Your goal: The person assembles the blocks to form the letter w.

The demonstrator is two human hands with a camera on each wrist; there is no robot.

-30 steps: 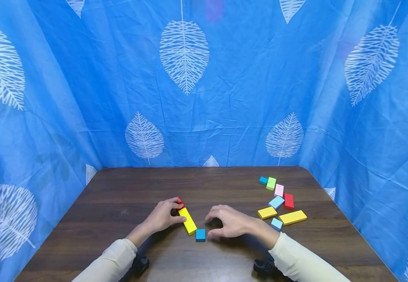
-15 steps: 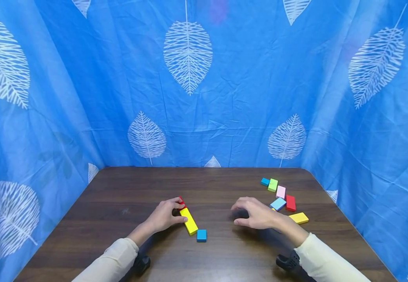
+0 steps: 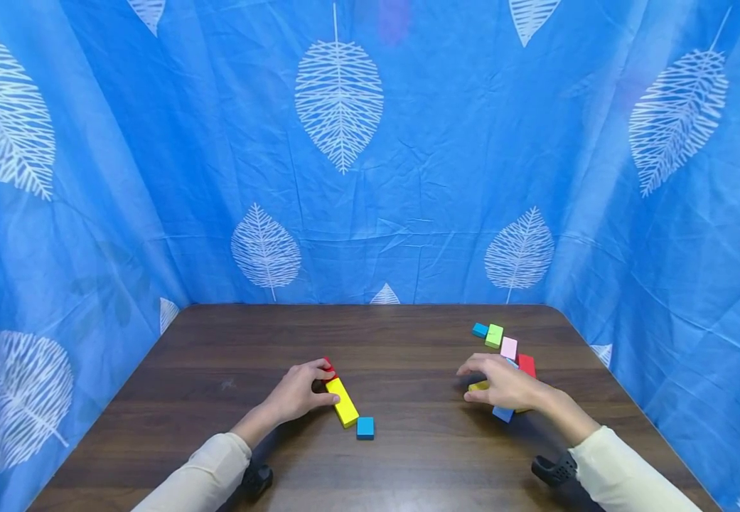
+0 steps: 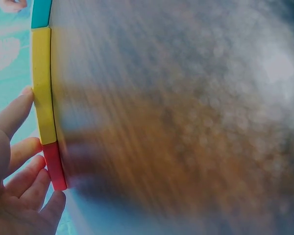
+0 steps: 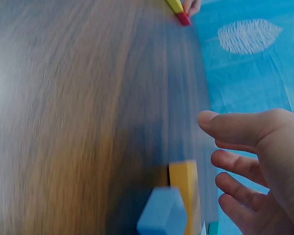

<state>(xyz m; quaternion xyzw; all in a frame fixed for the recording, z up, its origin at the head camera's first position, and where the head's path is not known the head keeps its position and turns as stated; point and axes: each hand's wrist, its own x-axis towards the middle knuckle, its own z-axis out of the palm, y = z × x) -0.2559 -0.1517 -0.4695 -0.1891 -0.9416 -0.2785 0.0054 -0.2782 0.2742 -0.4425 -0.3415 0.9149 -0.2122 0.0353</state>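
Observation:
My left hand (image 3: 299, 390) rests along a short row of blocks, its fingertips on the red block (image 3: 328, 367) and its thumb at the long yellow block (image 3: 345, 407). Those two lie end to end, with a blue block (image 3: 365, 428) at the yellow one's near corner. In the left wrist view the fingers lie along one side of the red block (image 4: 55, 166), loosely bent. Over on the right, my right hand (image 3: 512, 384) hovers above a loose group with thumb and fingers spread, holding nothing. Below it show a yellow block (image 5: 184, 188) and a light blue block (image 5: 162, 215).
Beyond the right hand lie a pink block (image 3: 508, 348), a green block (image 3: 494, 336) and a small blue block (image 3: 480, 330). A red block (image 3: 527, 365) sits partly behind the hand. A blue leaf-print curtain (image 3: 370, 178) surrounds the wooden table (image 3: 267, 331).
My right hand has moved away from beside the blue block, rightward to the loose blocks, now covering several of them. The left hand stays on its row.

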